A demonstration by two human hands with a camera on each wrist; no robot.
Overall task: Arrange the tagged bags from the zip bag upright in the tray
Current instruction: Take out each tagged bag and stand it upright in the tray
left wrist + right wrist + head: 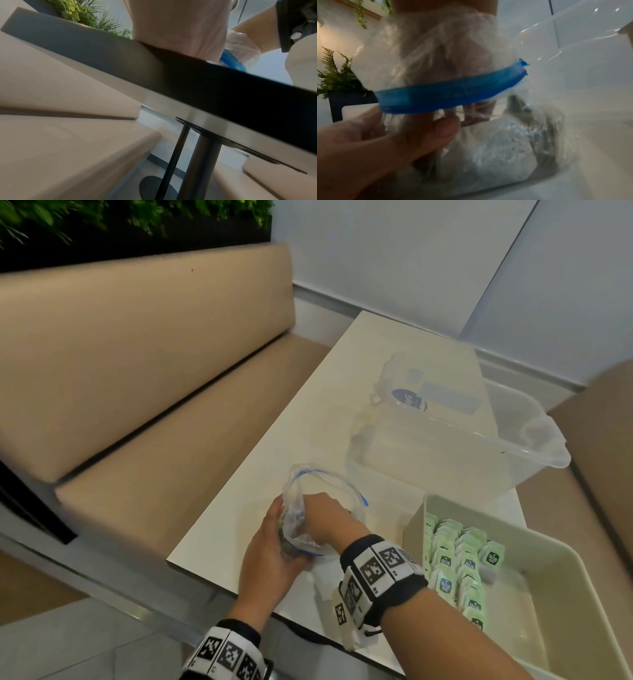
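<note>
A clear zip bag (325, 484) with a blue zip strip (450, 93) stands open on the white table (308, 419) near its front edge. My left hand (281, 542) grips the bag's left side, its thumb (426, 135) pressed on the plastic. My right hand (320, 515) is plunged into the bag's mouth; its fingers (471, 112) show blurred through the plastic above a pale clump of bags (496, 148). To the right, the beige tray (415, 529) holds several green tagged bags (455, 563) upright in rows.
A large clear plastic bin (462, 460) stands behind the tray, a labelled lid (411, 395) beyond it. A tan bench (137, 371) runs along the table's left. The tray's right half is bare. The table's front edge (240, 88) lies under my left wrist.
</note>
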